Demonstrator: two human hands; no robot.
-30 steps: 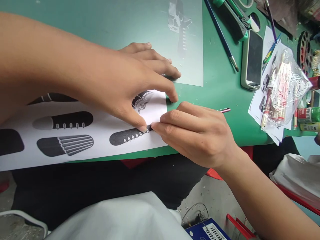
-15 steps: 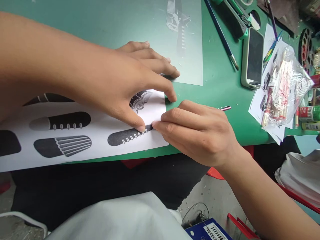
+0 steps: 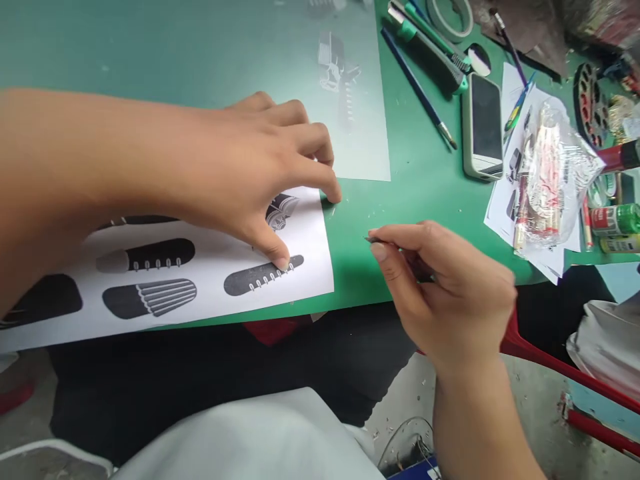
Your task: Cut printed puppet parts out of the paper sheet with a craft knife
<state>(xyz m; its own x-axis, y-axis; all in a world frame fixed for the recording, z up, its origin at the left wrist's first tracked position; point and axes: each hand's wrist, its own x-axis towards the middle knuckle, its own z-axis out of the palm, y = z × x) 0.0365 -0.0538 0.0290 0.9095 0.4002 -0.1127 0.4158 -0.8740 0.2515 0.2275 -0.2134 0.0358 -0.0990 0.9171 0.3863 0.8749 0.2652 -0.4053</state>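
Note:
My left hand [image 3: 270, 160] lies spread over a white printed sheet [image 3: 210, 313], its thumb pressing beside a dark oblong shape [image 3: 263, 277] with a row of small white loops. Its index fingertip rests near the sheet's right edge, and the other fingers are bent on the green mat. To the right, apart from the paper, my right hand [image 3: 445, 287] pinches a slim tool that looks like a craft knife [image 3: 371, 239]. Only its dark pointed tip shows clearly, aimed left; the fingers hide most of the handle.
A translucent sheet [image 3: 360, 153] lies beyond my left hand. At the right are a paintbrush [image 3: 420, 90], a green-and-black utility knife [image 3: 435, 57], a phone [image 3: 483, 127], a tape roll [image 3: 467, 23] and a plastic-wrapped bundle [image 3: 545, 180]. The table's front edge is close to me.
My right hand has lifted off the printed shape and moved right, turning so the tool's tip shows. The left hand stays on the sheet, its fingers more bent. The view has shifted slightly.

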